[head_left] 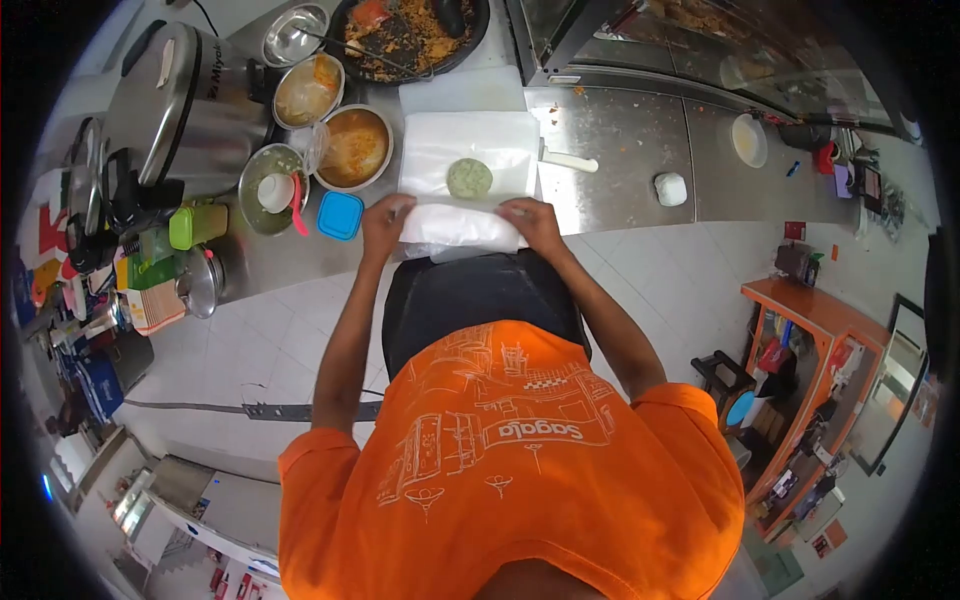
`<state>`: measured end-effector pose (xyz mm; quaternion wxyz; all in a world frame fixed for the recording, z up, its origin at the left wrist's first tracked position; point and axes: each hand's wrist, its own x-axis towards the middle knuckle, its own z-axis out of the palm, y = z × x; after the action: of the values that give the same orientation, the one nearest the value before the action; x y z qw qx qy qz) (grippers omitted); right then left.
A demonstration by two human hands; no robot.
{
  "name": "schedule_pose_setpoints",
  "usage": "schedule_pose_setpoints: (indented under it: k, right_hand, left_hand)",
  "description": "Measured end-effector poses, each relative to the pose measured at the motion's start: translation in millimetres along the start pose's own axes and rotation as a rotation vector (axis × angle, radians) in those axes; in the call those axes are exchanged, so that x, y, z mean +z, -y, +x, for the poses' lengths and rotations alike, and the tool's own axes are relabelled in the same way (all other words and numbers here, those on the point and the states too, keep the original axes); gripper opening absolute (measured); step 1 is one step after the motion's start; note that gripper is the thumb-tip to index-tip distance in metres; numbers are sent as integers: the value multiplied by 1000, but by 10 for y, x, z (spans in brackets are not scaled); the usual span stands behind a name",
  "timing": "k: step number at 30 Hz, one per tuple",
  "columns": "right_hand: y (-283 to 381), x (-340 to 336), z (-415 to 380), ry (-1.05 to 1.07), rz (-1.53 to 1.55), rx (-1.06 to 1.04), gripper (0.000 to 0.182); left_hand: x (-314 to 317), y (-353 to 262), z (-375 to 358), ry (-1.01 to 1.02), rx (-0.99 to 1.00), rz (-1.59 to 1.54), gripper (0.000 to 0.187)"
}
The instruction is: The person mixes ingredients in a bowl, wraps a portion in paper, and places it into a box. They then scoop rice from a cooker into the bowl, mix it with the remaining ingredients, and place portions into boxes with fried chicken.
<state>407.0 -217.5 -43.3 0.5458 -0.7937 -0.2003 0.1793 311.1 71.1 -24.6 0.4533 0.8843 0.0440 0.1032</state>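
- Left hand (383, 222) has its grip pinched on the near left edge of the white plastic sheet (470, 160).
- Right hand (533, 222) is clamped on its near right edge.
- Green dough disc (469, 178) sits mid-sheet on the steel tabletop (620, 140).

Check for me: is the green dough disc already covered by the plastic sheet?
No. The green dough disc lies bare on the white sheet, while the left hand and right hand grip the sheet's folded near edge.

Both arms extended forward — left hand (385, 218), right hand (532, 218) level, fingers curled, pinching.
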Motion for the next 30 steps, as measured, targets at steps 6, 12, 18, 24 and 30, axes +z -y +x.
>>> schedule_pose_setpoints:
  k: [6, 12, 18, 24, 30]
  right_hand:
    - [-167, -72, 471, -88, -92, 399, 35]
    - [-295, -59, 484, -100, -189, 426, 46]
    - [-129, -437, 409, -51, -594, 704, 57]
    - [-447, -416, 613, 245, 359, 577, 38]
    - [-347, -357, 1545, -261, -389, -9, 21]
  left_hand:
    - [545, 323, 496, -370, -207, 260, 26]
    - [565, -508, 563, -359, 48, 618, 44]
    - [869, -678, 240, 189, 177, 540, 61]
    - [878, -704, 238, 208, 181, 529, 66]
    - [906, -696, 287, 186, 192, 566, 62]
